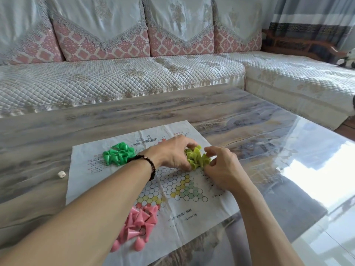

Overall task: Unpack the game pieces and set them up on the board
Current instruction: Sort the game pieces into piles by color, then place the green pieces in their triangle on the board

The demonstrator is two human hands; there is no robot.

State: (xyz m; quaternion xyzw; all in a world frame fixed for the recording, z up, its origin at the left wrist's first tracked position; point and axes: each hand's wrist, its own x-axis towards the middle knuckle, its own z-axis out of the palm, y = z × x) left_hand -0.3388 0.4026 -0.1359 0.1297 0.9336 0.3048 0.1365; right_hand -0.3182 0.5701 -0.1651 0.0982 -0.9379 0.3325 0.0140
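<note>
Pink cones (pixel 138 225) lie heaped at six o'clock on the paper board (pixel 192 212), which covers the glossy table (pixel 269 131). Green cones (pixel 118 153) cluster at ten o'clock. Left hand (pixel 172 153) and right hand (pixel 222 167) cup the yellow-green cones (pixel 197 158) at one o'clock, fingers curled against the pile. A white die (pixel 61 174) sits off-board at nine o'clock.

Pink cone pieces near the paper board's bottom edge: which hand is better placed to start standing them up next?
Left, probably. The left hand has its forearm running right beside the pink cone pieces; the right hand sits across the paper board.
</note>
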